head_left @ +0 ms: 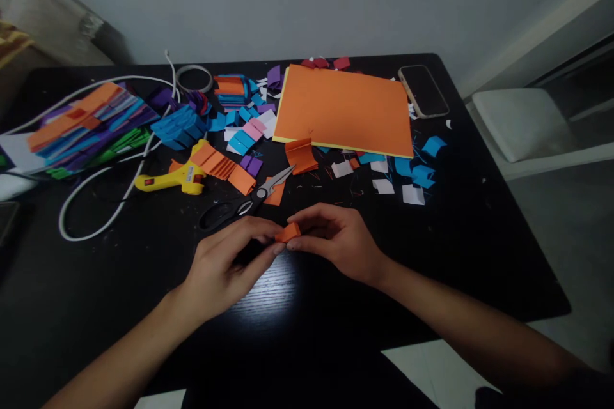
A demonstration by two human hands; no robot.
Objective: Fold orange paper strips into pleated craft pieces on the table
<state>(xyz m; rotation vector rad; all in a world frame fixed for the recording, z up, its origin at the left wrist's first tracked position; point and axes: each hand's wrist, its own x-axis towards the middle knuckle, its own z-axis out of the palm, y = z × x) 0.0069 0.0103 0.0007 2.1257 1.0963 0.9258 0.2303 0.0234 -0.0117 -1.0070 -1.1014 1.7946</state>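
Note:
A small folded piece of orange paper [288, 232] is pinched between both hands, just above the table's near half. My left hand [229, 260] grips its left end with thumb and fingers. From the right, my right hand [341, 239] holds the other end between thumb and fingertips. Just beyond my left hand lies a pair of scissors [259, 195] with dark handles, blades pointing away to the right. Close to the blade tips sit a creased orange paper strip [301, 156] and a flat orange scrap [277, 192].
A yellow glue gun [185, 179] lies left, near a looped white cable [103, 227]. Stacked orange sheets [345, 112] lie at the back, with a phone [424, 91] to their right. Blue folded strips [180, 126] and bundled coloured strips [96, 121] fill the left. Paper scraps [413, 195] are scattered about.

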